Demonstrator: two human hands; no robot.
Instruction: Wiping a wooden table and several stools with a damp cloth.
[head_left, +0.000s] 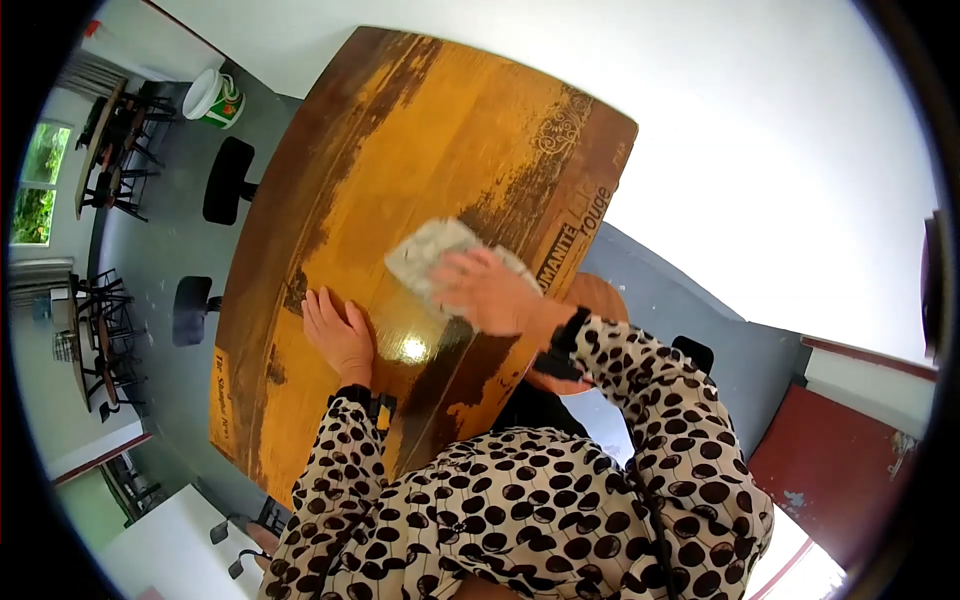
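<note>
A wooden table (442, 135) with a worn brown and ochre printed top spreads out before me. My right hand (487, 292) lies over a pale grey-white cloth (420, 255) and presses it against the tabletop right of the middle. Both hand and cloth look slightly blurred, and part of the cloth is hidden under the palm. To the left of the cloth, my left hand (341, 334) rests flat on the wood with its fingers a little apart and nothing in it. A bright light reflection shows on the surface between my hands.
A white and green bucket (216, 99) stands on the grey floor beyond the table's left side. Black seats (229, 180) line that edge. A round wooden stool seat (600, 294) sits by the right edge. A white wall borders the far side; a dark red door (825, 465) is at lower right.
</note>
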